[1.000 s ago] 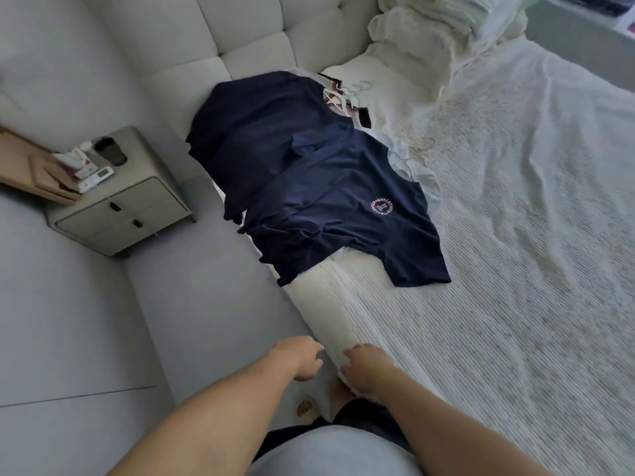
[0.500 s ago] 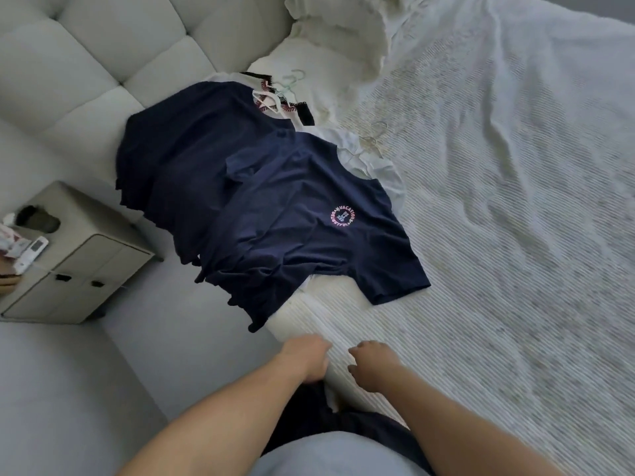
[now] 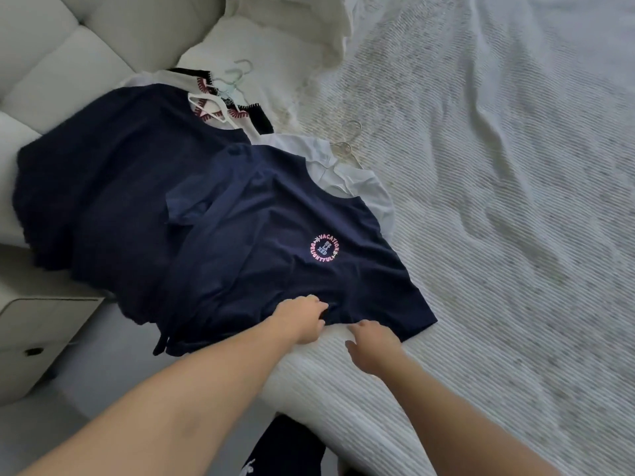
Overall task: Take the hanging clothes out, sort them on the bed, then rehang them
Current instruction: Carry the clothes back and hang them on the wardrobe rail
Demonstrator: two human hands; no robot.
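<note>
A navy T-shirt (image 3: pixel 275 242) with a round "Vacation Delightful" logo lies spread on the bed (image 3: pixel 498 235), over a white garment (image 3: pixel 357 180). A second navy garment (image 3: pixel 103 180) lies to its left, hanging over the bed's edge. Behind them sits a white top with red and black trim (image 3: pixel 220 101) on a pale hanger (image 3: pixel 237 75). My left hand (image 3: pixel 302 317) grips the lower hem of the logo T-shirt. Just below the hem, my right hand (image 3: pixel 372 345) hovers over the bedspread with relaxed fingers, holding nothing.
A padded headboard (image 3: pixel 103 36) and white pillows (image 3: pixel 275 39) fill the back. A beige nightstand (image 3: pixel 41 331) stands at the left beside the bed. A clear hanger (image 3: pixel 347 139) lies on the bedspread near the white garment.
Both hands have reached forward from the bed's edge to the logo T-shirt's hem, and my left hand now has hold of it. The view has moved closer to the clothes.
</note>
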